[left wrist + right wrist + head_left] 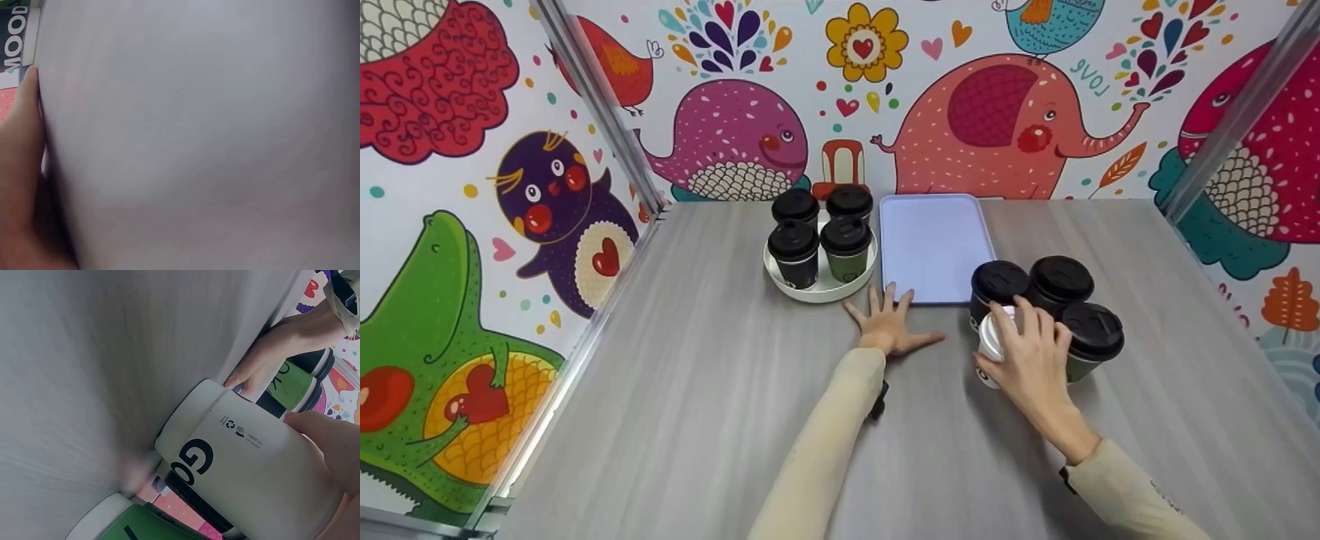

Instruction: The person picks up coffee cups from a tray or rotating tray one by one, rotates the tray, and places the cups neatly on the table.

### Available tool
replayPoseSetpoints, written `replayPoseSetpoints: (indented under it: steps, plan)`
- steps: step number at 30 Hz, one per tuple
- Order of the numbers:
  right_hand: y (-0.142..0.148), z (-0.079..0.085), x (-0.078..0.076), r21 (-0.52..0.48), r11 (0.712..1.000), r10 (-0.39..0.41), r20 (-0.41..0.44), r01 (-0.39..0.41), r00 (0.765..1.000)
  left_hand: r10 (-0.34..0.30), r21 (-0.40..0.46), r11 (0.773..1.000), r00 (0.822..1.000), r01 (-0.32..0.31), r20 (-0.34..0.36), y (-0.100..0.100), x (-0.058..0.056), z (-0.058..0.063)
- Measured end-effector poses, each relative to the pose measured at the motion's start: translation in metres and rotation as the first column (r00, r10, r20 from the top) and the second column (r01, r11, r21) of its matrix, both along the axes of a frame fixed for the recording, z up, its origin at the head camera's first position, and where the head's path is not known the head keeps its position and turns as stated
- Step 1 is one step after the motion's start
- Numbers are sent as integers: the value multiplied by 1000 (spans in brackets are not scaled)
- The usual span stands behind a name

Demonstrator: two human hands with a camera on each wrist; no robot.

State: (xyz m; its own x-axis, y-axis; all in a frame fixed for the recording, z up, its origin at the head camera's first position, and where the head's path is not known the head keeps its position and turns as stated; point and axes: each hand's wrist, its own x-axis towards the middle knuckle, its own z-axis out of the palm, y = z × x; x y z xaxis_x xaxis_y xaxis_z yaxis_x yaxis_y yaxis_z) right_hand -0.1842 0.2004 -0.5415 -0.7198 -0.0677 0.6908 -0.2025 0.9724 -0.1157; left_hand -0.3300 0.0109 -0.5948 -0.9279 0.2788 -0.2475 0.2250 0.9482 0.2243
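Observation:
My right hand [1031, 358] grips a white paper cup [988, 376] with a white lid [992, 341], fingers over its top. The right wrist view shows this white cup [253, 461] with dark "GO" lettering and my thumb [320, 433] against its side. Around it stand three black-lidded cups: one behind [997, 285], one farther back [1061, 279] and a green one [1091, 334] to the right. My left hand [885, 330] rests on the table with fingers spread, holding nothing, just in front of the round white tray [819, 296] and the lavender tray [934, 247].
Several black-lidded cups [846, 251] stand on the round white tray. The lavender rectangular tray lies flat beside it at the back. Walls printed with cartoon animals [997, 127] enclose the grey table [697, 375] at the back and sides, with metal posts [607, 112] at the corners.

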Motion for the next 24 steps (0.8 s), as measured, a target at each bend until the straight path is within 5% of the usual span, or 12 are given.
replayPoseSetpoints:
  steps: [7, 11, 16, 17, 20, 23, 24]
  plan:
    - [2, -2, -4, 34, 999, 7, -2, -7, 1000, -47, 10, 999, 999, 47, 0, -8, 12, 8]
    - [2, 4, -1, 32, 999, 13, -2, -13, 1000, -95, 130, 987, 995, 91, 23, -25, 26, 21]
    - [-17, 20, 5, 1, 996, 87, -49, -87, 995, -142, 303, 945, 989, 125, 33, -63, 49, 47]
    - [-23, 23, 5, -11, 994, 111, -62, -112, 992, -150, 327, 934, 989, 141, 1, -74, 46, 39]
    - [-48, 30, 2, -72, 980, 181, -81, -187, 980, -103, 395, 912, 994, 112, -43, -106, 51, 51]
    - [-74, 33, -11, -138, 962, 228, -61, -234, 972, 15, 470, 883, 997, 22, -74, -136, 49, 55]
    - [-83, 33, -17, -157, 958, 237, -45, -241, 970, 65, 480, 877, 996, -30, -57, -144, 54, 68]
